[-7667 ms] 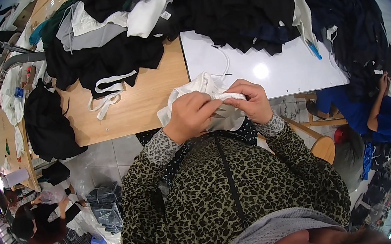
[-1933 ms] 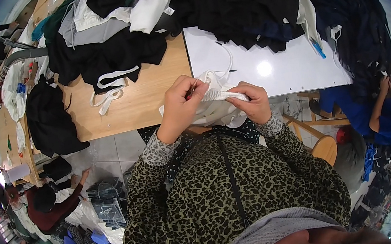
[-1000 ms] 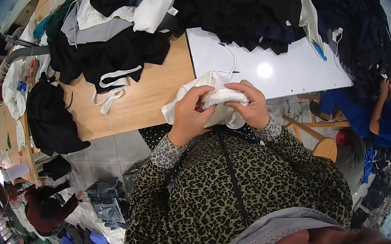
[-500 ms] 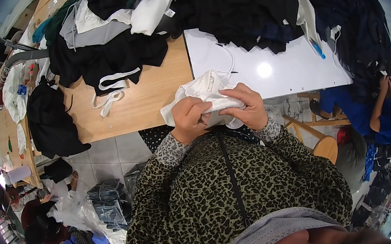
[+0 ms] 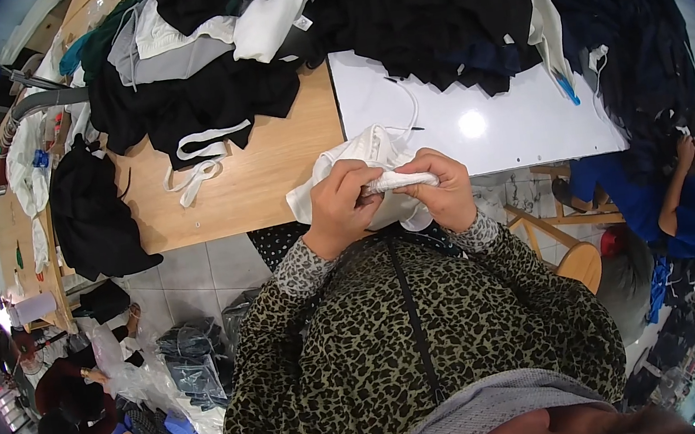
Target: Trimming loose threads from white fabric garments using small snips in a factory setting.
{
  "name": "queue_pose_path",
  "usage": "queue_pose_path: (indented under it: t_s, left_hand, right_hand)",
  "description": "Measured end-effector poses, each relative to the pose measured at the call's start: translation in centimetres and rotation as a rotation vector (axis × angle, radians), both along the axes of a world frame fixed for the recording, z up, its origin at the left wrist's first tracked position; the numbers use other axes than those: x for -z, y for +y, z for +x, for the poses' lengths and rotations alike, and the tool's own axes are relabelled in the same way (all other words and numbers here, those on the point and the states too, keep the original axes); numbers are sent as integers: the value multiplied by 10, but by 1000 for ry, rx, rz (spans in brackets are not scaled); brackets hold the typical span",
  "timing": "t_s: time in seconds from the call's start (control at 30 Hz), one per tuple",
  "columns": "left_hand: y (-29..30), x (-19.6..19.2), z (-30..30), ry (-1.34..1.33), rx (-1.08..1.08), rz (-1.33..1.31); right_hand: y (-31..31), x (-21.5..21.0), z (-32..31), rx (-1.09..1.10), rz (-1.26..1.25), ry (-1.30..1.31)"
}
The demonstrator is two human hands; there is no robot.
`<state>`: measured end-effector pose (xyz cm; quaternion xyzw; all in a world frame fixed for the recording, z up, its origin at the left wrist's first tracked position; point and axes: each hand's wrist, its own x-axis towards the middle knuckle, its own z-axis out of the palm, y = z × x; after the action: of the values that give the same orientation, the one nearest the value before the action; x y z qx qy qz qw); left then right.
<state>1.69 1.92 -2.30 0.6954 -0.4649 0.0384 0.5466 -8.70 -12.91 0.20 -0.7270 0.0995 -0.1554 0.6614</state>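
A white garment (image 5: pixel 325 165) lies bunched at the table's near edge, in front of my body. Both hands pinch a thick folded band of it and stretch that band level between them. My left hand (image 5: pixel 338 209) is closed on the band's left end, its fingers curled over the cloth. At the other end my right hand (image 5: pixel 447 191) grips with thumb and fingers together. A white drawstring with a dark tip runs from the garment onto the white board (image 5: pixel 479 147). Part of the garment hangs below my hands; its lower portion is hidden.
Black garments (image 5: pixel 442 2) are heaped along the far side. A white strap (image 5: pixel 200 179) trails over the wooden tabletop (image 5: pixel 263 175). Blue-handled snips (image 5: pixel 568 90) lie at the right. A wooden stool (image 5: pixel 578 266) stands below. A person in blue (image 5: pixel 689 211) works at the right.
My fingers have shifted on the white cloth, and the folded band now shows rolled up higher between them. At the lower left, a person in dark red has moved.
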Motion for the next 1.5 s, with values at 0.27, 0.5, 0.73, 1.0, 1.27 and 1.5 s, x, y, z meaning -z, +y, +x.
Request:
queue_pose_path:
  t_s: [0.27, 0.5, 0.73, 1.0, 1.27, 1.5]
  left_hand:
    - [12, -49, 0, 302, 93, 183]
    - [15, -40, -15, 203, 61, 171]
    - [-3, -35, -10, 58, 100, 53]
    - [-10, -40, -7, 518, 112, 87]
    - [-9, -39, -2, 2, 158, 183]
    - [-16, -28, 19, 535, 244, 374]
  right_hand:
    - [-5, -4, -2, 113, -317, -64]
    - [-2, -4, -1, 140, -536, -145]
    - [-1, -5, 1, 108, -546, -153]
    - [2, -5, 1, 118, -476, -71]
    - [-5, -8, 6, 22, -281, 127]
    - [-10, -8, 12, -78, -4, 373]
